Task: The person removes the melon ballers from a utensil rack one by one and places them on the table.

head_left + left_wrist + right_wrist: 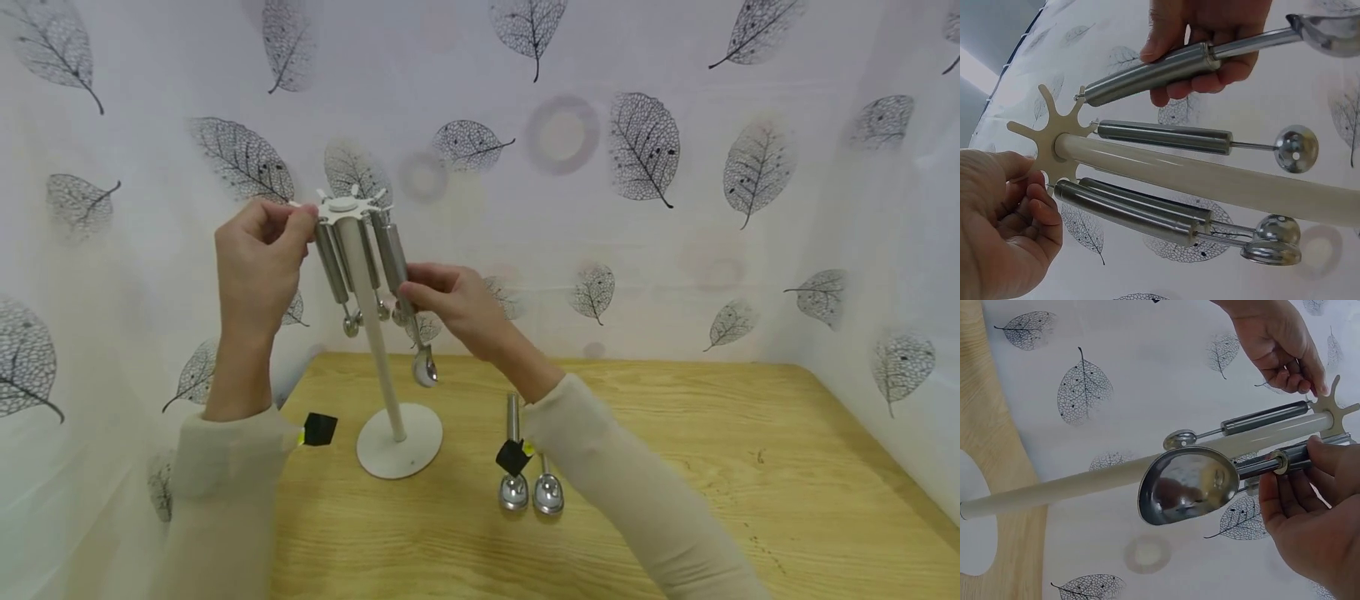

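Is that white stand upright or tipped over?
Upright: the white stand rests with its round base on the table and its pronged top above.

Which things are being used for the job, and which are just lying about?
For the job:
- stand
- held scoop
- hanging scoops
- left hand and right hand
- probably the two loose scoops

Just there:
- table
- leafy sheet

**How three cameras look**

The head camera looks forward and down over the yellow wood-grain table [675, 400]. Both wrist cameras, nearer and turned sideways, also see the cream star-topped stand [380, 358]. Head and right wrist views share its white round base [972, 537].
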A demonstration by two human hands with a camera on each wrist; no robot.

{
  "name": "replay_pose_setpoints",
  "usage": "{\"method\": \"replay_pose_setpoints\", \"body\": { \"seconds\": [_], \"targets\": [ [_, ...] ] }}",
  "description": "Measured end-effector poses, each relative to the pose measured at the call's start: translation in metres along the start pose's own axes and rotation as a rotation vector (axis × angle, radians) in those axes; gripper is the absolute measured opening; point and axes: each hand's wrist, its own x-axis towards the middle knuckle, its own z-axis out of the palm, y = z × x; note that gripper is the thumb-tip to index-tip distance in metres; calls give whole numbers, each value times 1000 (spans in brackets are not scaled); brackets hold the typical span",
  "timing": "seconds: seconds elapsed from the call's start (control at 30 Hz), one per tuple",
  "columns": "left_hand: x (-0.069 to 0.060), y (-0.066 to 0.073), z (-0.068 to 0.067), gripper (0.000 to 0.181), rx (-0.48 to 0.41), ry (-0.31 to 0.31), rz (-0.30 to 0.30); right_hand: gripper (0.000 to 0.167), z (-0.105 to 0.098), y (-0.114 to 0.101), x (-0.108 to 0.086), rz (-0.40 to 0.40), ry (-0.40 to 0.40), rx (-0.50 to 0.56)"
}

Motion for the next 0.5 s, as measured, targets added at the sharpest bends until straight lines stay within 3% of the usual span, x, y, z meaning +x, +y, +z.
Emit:
{"method": "replay_pose_setpoints", "body": {
  "seconds": [0.27,0.5],
  "targets": [
    [-1,1,0,13,6,-1,-7,32,-25,-12,-8,65,5,-83],
    [-2,3,1,13,-6,-1,-2,23,-61,-4,-35,84,46,-78]
  ]
}}
